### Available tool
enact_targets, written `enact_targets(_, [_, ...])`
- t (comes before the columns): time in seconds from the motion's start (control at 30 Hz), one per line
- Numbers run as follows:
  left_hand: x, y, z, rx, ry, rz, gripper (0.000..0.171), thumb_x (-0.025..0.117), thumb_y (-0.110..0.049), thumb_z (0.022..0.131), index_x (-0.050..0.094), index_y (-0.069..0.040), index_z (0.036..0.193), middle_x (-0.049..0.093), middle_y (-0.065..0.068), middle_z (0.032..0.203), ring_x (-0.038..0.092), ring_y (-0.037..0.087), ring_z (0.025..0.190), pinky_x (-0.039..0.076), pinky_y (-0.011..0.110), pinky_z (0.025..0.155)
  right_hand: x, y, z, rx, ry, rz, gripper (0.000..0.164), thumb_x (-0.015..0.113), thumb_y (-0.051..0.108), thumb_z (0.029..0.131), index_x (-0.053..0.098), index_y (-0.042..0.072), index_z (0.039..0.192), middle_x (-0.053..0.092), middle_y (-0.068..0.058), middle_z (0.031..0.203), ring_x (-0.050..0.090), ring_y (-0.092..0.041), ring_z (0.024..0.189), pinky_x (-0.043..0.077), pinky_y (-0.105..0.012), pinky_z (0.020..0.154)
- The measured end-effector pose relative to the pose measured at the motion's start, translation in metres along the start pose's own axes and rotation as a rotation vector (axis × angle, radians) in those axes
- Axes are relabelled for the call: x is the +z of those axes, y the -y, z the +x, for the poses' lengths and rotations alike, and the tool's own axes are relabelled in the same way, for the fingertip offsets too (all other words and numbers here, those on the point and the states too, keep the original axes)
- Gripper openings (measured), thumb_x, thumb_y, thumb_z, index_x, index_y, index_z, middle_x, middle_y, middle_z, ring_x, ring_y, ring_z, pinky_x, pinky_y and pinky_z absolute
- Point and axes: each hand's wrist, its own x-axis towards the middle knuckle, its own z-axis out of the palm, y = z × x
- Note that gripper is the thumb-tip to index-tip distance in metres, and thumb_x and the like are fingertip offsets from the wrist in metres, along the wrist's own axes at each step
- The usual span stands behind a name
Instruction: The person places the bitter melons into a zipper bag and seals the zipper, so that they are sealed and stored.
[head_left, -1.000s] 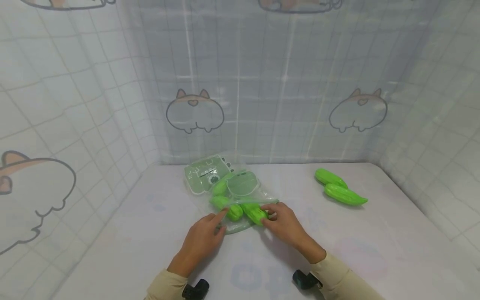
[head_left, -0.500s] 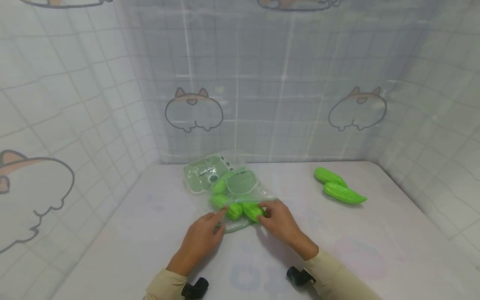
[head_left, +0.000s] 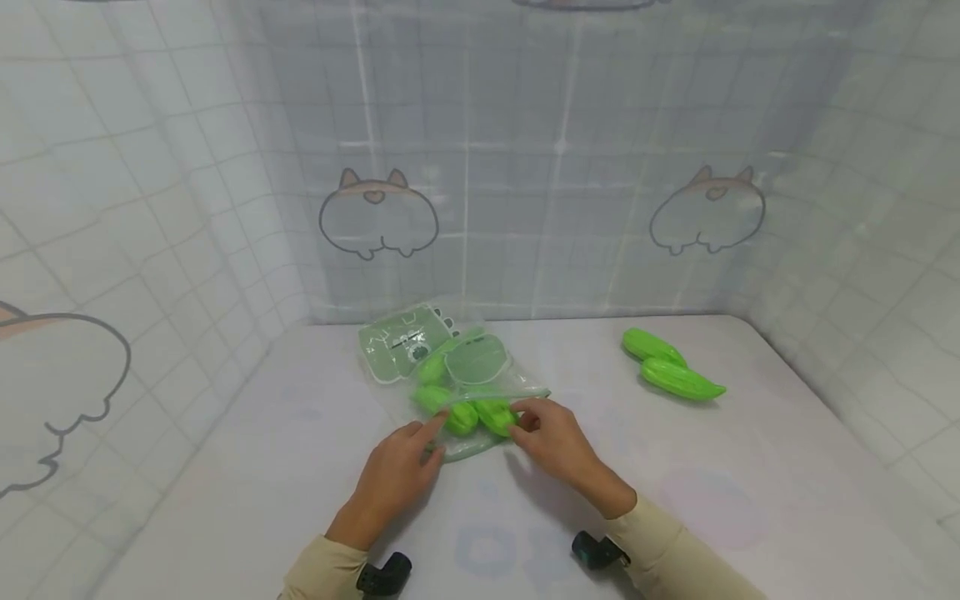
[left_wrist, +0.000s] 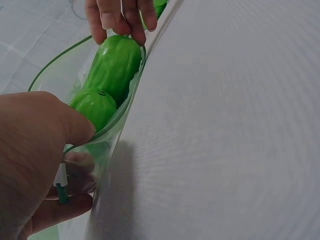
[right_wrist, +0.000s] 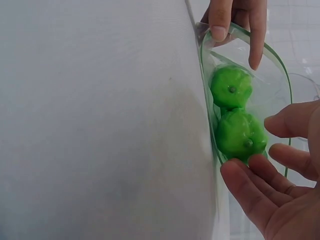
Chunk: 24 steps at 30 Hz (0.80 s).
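A clear zip bag (head_left: 454, 454) with green dinosaur-like print lies with its mouth towards me. Inside are several bright green ridged gourds, like bitter melons; two show at the mouth, a left gourd (head_left: 461, 419) and a right gourd (right_wrist: 239, 131). My left hand (head_left: 397, 471) pinches the left corner of the bag's rim, thumb at the mouth and other fingers below, beside the white slider (left_wrist: 60, 175). Thumb and fingers of my right hand (head_left: 551, 437) hold the stem end of the right gourd at the mouth's right side.
Two more green gourds, a rear gourd (head_left: 652, 346) and a front gourd (head_left: 681, 379), lie at the back right of the white table (head_left: 750, 467). Pale tile-patterned curtains (head_left: 510, 167) enclose the table at the back and sides.
My right hand has moved slightly left, and the right gourd has gone deeper into the bag. My left hand stays at the rim. The head view has shifted slightly.
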Motion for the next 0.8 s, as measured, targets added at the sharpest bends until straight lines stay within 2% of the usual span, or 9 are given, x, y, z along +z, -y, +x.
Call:
enact_targets(0.2, [0.0003, 0.0, 0.001, -0.009, 0.012, 0.006, 0.056, 0.08, -0.013, 0.083, 0.062, -0.011, 0.136, 0.065, 0.001, 0.085, 0.053, 0.012, 0.065, 0.047, 0.034, 0.059, -0.0011, -0.0013, -0.0021, -0.01, 0.04, 0.085, 0.028, 0.074, 0.008, 0.086, 0.071, 0.002, 0.113, 0.071, -0.006, 0.098, 0.069, -0.019, 0.089, 0.056, -0.036, 0.079])
enact_targets(0.33, [0.0011, 0.0003, 0.0011, -0.02, 0.024, 0.0, 0.055, 0.079, -0.015, 0.084, 0.063, -0.012, 0.136, 0.064, 0.0, 0.084, 0.051, 0.011, 0.064, 0.047, 0.034, 0.058, -0.0024, -0.0009, -0.0027, -0.022, 0.066, 0.104, 0.028, 0.072, 0.007, 0.088, 0.069, -0.001, 0.115, 0.07, -0.011, 0.105, 0.069, -0.02, 0.093, 0.056, -0.035, 0.08])
enact_targets(0.6, [0.0015, 0.0007, 0.0, -0.017, 0.027, 0.01, 0.056, 0.08, -0.015, 0.083, 0.063, -0.012, 0.136, 0.063, -0.001, 0.083, 0.053, 0.012, 0.064, 0.046, 0.034, 0.057, -0.0009, -0.0011, -0.0041, -0.024, 0.08, 0.12, 0.027, 0.069, 0.008, 0.09, 0.069, -0.002, 0.115, 0.07, -0.014, 0.114, 0.07, -0.027, 0.097, 0.056, -0.037, 0.081])
enact_targets(0.8, [0.0022, 0.0005, 0.0012, -0.001, 0.012, 0.022, 0.056, 0.081, -0.015, 0.082, 0.063, -0.012, 0.135, 0.061, -0.003, 0.08, 0.048, 0.009, 0.063, 0.044, 0.031, 0.055, -0.0082, -0.006, -0.0061, -0.017, 0.149, 0.14, 0.029, 0.068, 0.009, 0.092, 0.069, 0.001, 0.12, 0.068, -0.011, 0.12, 0.069, -0.026, 0.103, 0.056, -0.035, 0.083])
